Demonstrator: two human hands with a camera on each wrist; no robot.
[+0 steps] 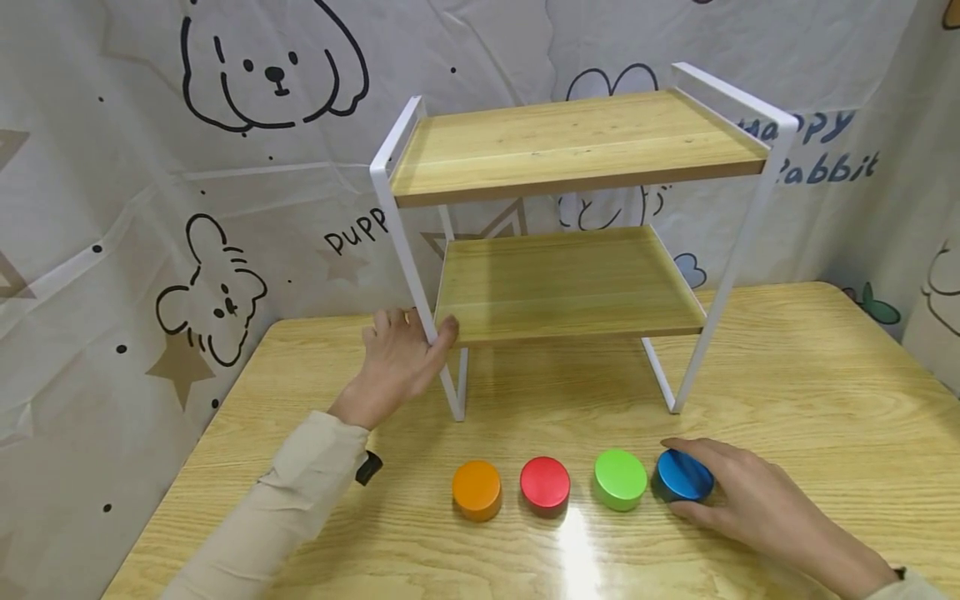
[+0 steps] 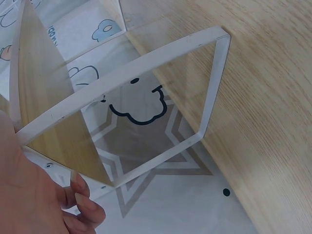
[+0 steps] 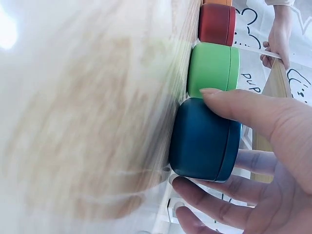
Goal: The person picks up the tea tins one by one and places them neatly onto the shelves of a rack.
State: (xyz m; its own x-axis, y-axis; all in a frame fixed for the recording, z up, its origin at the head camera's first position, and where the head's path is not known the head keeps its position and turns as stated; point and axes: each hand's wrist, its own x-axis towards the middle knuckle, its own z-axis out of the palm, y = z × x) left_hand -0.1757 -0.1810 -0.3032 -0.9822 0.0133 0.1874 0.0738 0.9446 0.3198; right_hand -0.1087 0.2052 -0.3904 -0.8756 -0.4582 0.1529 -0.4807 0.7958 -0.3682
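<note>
A two-tier shelf rack (image 1: 551, 283) with wooden boards and a white frame stands on the table. My left hand (image 1: 401, 354) holds its left front post at the lower board, the thumb in front and the fingers on the outer side. To the right, my right hand (image 1: 757, 492) grips a small round blue tin (image 3: 200, 141), with the thumb on one side and fingers curled round the other. Beside it sits a green tin (image 1: 620, 480). A red tin (image 1: 545, 486) and an orange tin (image 1: 477, 490) continue the row leftward, in front of the rack.
The wooden table (image 1: 810, 375) reaches back to a pale cloth (image 1: 480, 50) printed with cartoon animals, which hangs behind and at the sides. The rack's right front leg (image 1: 693, 367) comes down just behind the green and blue tins.
</note>
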